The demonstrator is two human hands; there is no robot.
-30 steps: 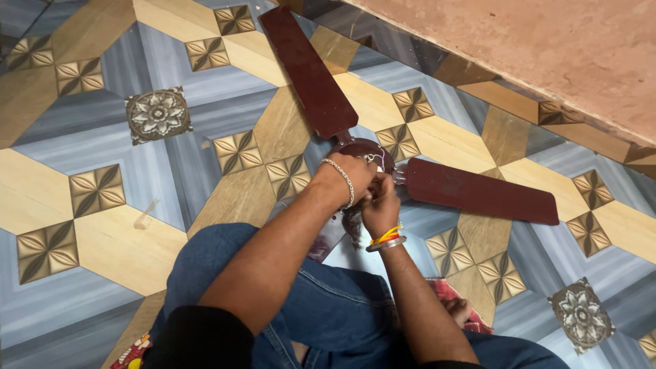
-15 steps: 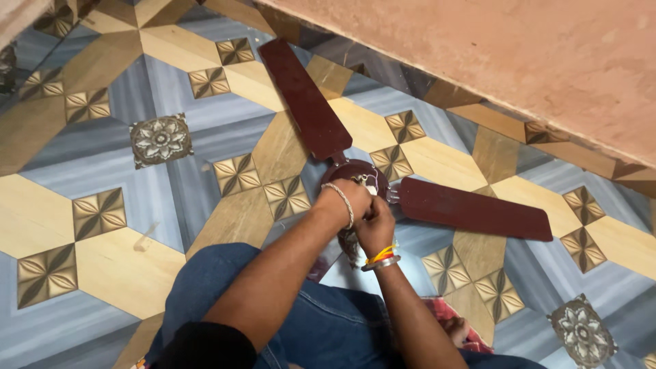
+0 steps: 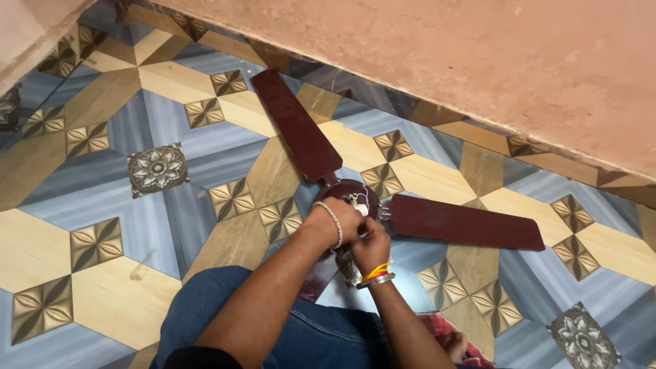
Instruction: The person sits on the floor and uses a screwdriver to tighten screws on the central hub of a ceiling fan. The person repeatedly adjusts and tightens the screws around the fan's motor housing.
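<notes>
On the patterned tile floor (image 3: 102, 287), just in front of the person's knees, a dark maroon ceiling fan (image 3: 355, 198) is lying flat, its round motor hub sitting between the two blades in view. One blade (image 3: 295, 126) is pointing up and left toward the wall, another blade (image 3: 465, 222) is running out to the right; both are glossy, flat, with rounded ends, and each is joining the hub through a short metal bracket. A third blade looks to be passing under the arms and is mostly hidden. White wiring or a small fitting is showing on top of the hub. Left hand (image 3: 342, 219) is resting on the hub's near edge, fingers curled together over it; silver bracelet on that wrist. Right hand (image 3: 372, 244) is touching the left from below, fingers bunched tight at the hub's lower side; can't tell what they're pinching. Orange and yellow threads plus a metal bangle are sitting on that wrist. Blue jeans (image 3: 225, 307) are filling the lower frame. Pinkish plaster wall (image 3: 478, 61) is running diagonally across the top.
</notes>
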